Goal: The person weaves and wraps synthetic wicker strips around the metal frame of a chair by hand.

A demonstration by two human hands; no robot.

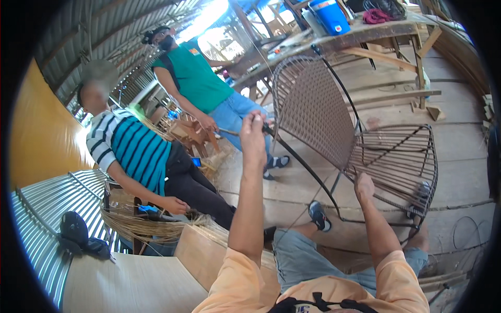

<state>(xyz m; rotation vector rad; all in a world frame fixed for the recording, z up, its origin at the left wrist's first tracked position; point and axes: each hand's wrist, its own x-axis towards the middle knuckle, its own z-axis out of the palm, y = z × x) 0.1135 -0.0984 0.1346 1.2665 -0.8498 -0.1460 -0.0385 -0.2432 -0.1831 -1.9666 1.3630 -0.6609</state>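
Observation:
A brown woven chair (318, 99) stands tilted in front of me on a black tube frame. Its back is closely woven, while the seat (394, 159) shows spaced strands with gaps. My left hand (253, 133) is raised and closed beside the upper end of the black frame tube (300, 159); what its fingers pinch is too small to make out. Low down, where the back meets the seat, my right hand (364, 187) is closed against the chair's edge. Its fingertips are partly hidden, and whatever they grip cannot be made out.
Two people stand at the left, one in a green top (201, 78), one in a striped shirt (138, 146) by a bundle of fibre strands (151, 224). A workbench (360, 34) with a blue cooler (329, 18) stands behind the chair. Plywood (130, 284) lies at lower left.

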